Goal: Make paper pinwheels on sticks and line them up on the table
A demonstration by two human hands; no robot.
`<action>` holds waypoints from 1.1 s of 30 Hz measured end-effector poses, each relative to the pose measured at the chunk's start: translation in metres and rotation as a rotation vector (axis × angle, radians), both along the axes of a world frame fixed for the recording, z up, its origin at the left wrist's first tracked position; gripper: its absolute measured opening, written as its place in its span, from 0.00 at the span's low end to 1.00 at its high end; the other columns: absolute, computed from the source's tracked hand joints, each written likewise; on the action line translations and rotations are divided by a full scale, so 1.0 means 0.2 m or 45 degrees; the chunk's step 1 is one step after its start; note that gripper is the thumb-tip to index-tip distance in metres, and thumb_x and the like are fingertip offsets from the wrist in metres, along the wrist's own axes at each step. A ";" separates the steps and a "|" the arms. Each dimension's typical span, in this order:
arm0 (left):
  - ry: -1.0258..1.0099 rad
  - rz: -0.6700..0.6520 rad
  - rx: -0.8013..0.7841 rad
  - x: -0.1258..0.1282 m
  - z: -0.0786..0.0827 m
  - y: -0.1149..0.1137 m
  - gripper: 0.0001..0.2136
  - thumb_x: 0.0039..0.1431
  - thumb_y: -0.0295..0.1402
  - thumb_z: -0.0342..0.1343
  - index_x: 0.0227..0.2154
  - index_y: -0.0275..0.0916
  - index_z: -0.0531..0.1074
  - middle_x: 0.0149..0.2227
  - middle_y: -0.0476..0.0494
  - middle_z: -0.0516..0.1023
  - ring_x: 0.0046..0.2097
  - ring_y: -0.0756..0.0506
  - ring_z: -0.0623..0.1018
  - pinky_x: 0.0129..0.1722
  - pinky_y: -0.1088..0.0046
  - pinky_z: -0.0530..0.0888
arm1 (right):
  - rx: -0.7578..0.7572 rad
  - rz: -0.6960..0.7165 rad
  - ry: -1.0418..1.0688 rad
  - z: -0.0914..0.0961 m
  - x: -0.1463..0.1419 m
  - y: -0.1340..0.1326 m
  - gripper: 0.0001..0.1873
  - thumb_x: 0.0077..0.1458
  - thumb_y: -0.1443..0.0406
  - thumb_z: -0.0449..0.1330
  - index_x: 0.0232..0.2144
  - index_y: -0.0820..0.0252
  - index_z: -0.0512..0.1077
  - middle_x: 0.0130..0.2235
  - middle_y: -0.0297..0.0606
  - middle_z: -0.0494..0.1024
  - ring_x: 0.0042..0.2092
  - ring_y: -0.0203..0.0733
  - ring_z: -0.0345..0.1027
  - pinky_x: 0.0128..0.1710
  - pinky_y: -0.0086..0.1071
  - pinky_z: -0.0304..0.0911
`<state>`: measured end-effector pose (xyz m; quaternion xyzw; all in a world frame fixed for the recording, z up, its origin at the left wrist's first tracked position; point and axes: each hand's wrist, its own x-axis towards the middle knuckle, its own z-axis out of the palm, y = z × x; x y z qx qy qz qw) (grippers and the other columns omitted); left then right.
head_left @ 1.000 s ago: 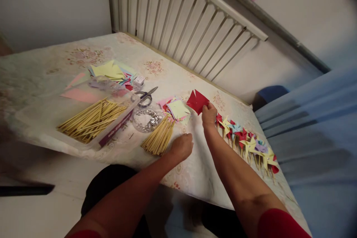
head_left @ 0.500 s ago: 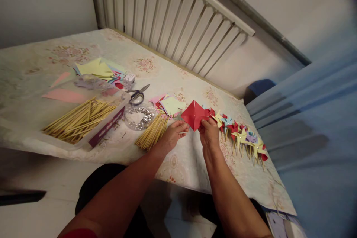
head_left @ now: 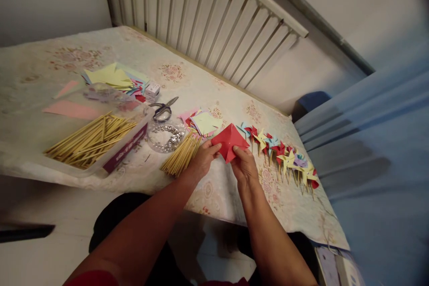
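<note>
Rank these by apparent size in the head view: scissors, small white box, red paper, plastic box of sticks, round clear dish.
1. Plastic box of sticks
2. Red paper and round clear dish: too alike to rank
3. Scissors
4. Small white box

Bright red on the paper square, plain all over, and it blazes against a pale tablecloth patterned with pinkish-brown flower sprays! Yellow, red, light blue and purple run through the pinwheels, while the bundled sticks come up straw-yellow and the top sheet of the cut stack shows pale yellow-green. Blue for the curtain, purple with white marks, probably lettering but blurred here, on the box label!
</note>
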<state>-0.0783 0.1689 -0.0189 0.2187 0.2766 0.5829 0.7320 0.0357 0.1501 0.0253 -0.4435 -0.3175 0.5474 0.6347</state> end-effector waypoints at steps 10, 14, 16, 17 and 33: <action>0.044 -0.027 0.071 0.01 -0.03 0.00 0.12 0.45 0.34 0.64 0.33 0.35 0.73 0.27 0.51 0.73 0.27 0.54 0.68 0.29 0.77 0.64 | 0.012 -0.005 -0.023 0.00 -0.05 0.00 0.16 0.38 0.69 0.69 0.34 0.60 0.73 0.34 0.33 0.81 0.35 0.40 0.75 0.42 0.36 0.72; 0.086 -0.028 0.088 0.02 -0.04 0.00 0.11 0.45 0.35 0.63 0.31 0.35 0.72 0.26 0.51 0.72 0.26 0.54 0.66 0.29 0.76 0.64 | -0.008 -0.031 -0.050 -0.01 -0.05 0.01 0.16 0.38 0.69 0.68 0.33 0.60 0.73 0.34 0.34 0.81 0.36 0.41 0.75 0.44 0.37 0.72; 0.084 -0.044 0.070 0.02 -0.04 0.00 0.12 0.45 0.35 0.63 0.31 0.35 0.72 0.27 0.51 0.72 0.26 0.54 0.66 0.30 0.76 0.64 | 0.003 -0.053 -0.059 -0.02 -0.05 0.02 0.16 0.38 0.69 0.68 0.33 0.60 0.73 0.34 0.34 0.81 0.36 0.41 0.75 0.44 0.37 0.72; 0.080 -0.051 0.064 0.02 -0.04 0.00 0.12 0.44 0.35 0.63 0.32 0.35 0.72 0.28 0.51 0.72 0.27 0.54 0.66 0.30 0.76 0.64 | 0.009 -0.066 -0.060 -0.02 -0.05 0.02 0.16 0.38 0.69 0.68 0.33 0.60 0.73 0.34 0.34 0.81 0.36 0.40 0.75 0.44 0.37 0.72; 0.083 -0.188 0.047 0.02 -0.02 -0.04 0.18 0.42 0.37 0.66 0.37 0.35 0.74 0.31 0.46 0.77 0.27 0.54 0.68 0.29 0.77 0.64 | 0.046 -0.261 -0.054 -0.06 -0.09 0.02 0.15 0.38 0.67 0.67 0.33 0.60 0.73 0.31 0.32 0.80 0.34 0.38 0.75 0.42 0.34 0.71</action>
